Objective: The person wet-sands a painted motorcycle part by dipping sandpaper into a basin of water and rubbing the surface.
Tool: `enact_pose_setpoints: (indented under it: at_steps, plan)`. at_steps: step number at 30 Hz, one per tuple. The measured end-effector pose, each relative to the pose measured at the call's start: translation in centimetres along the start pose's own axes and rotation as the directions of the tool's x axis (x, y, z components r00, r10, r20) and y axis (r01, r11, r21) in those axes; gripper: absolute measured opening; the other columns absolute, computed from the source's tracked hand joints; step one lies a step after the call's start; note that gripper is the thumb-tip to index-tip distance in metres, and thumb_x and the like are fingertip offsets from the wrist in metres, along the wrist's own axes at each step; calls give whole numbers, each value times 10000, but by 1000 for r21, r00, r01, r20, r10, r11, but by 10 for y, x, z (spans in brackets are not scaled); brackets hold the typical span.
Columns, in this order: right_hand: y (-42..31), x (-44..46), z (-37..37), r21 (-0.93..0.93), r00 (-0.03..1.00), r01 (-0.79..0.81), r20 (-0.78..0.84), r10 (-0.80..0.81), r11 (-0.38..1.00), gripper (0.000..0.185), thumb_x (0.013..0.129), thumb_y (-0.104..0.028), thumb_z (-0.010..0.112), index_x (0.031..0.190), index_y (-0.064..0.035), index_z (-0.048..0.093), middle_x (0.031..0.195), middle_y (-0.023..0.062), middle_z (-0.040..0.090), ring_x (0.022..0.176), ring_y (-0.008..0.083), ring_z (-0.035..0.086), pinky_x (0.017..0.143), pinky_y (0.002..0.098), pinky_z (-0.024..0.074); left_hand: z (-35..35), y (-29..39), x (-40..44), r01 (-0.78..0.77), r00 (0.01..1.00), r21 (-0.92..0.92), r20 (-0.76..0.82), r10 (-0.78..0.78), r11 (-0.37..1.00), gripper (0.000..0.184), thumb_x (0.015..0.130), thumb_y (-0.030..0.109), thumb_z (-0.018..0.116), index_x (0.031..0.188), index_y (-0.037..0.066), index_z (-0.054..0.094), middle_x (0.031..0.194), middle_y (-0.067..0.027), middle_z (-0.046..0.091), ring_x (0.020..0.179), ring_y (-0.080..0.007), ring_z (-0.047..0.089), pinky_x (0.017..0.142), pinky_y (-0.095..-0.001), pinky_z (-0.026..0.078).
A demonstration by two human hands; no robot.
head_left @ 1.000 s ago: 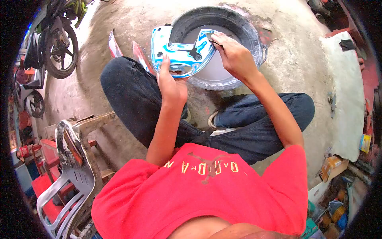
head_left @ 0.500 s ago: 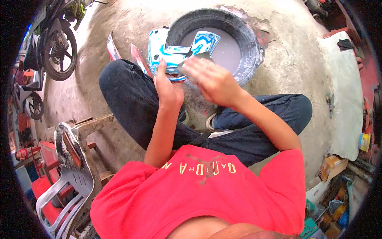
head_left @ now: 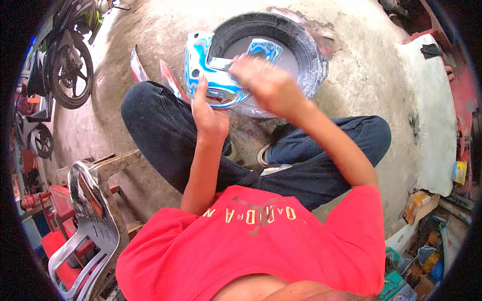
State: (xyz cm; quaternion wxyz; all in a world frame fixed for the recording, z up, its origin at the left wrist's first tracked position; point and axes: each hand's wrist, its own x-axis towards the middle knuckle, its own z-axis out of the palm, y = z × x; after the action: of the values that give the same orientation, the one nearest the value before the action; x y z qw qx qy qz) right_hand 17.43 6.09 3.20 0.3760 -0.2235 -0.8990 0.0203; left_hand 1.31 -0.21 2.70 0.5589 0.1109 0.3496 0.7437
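Two spoked wheels stand at the left, one [head_left: 44,141] at 9 o'clock and one [head_left: 73,70] at 10, with one grey chair [head_left: 100,233] at 8. Two red-and-white panels, a left one [head_left: 138,65] and a right one [head_left: 171,80], lie on the concrete floor toward 10 and 11 o'clock. Near 11, one blue-and-white panel [head_left: 218,83] is gripped in the left hand [head_left: 210,115] of a seated person in a red shirt [head_left: 256,236], thumb on its face and fingers behind. The right hand [head_left: 268,85], blurred, is bent over the panel; whether its fingers hold anything cannot be told. One dark tub [head_left: 309,55] of cloudy liquid sits beyond, between 12 and 1. One cardboard box [head_left: 420,206] lies near 4 o'clock, and one yellow container [head_left: 459,172] at 3.
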Motion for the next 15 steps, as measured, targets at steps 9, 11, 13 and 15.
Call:
enact_pose_setpoints:
  at_steps: [9,11,13,15]
  plan:
    - [-20,-7,3,122,996,31,75,-40,992,358,932,-120,565,1271,-22,622,1288,187,650,1220,304,626,1057,450,483,-24,-2,12,64,996,-10,70,-64,998,346,1042,254,523,1316,44,534,1240,-106,636,1124,-229,634,954,-418,522]
    - [-5,-4,-1,88,999,7,47,-11,996,354,928,-121,570,1262,-14,623,1285,191,651,1211,311,629,1050,451,486,-12,-2,4,44,998,1,51,-44,999,347,1042,248,516,1324,48,527,1247,-106,631,1138,-226,625,957,-418,519]
    - [32,-3,0,-20,984,-179,2,179,984,352,927,-117,572,1259,-13,625,1282,194,650,1202,330,630,1038,450,494,0,-2,0,10,1000,31,-13,-10,999,348,1042,244,515,1329,48,522,1252,-105,629,1143,-225,621,961,-419,516]
    - [32,-6,-4,25,969,-245,27,244,969,381,904,-75,580,1277,-9,620,1310,197,636,1233,337,613,1075,441,471,0,-2,1,21,1000,31,-13,-21,999,353,1045,242,510,1331,35,515,1257,-105,626,1155,-235,618,977,-427,509]
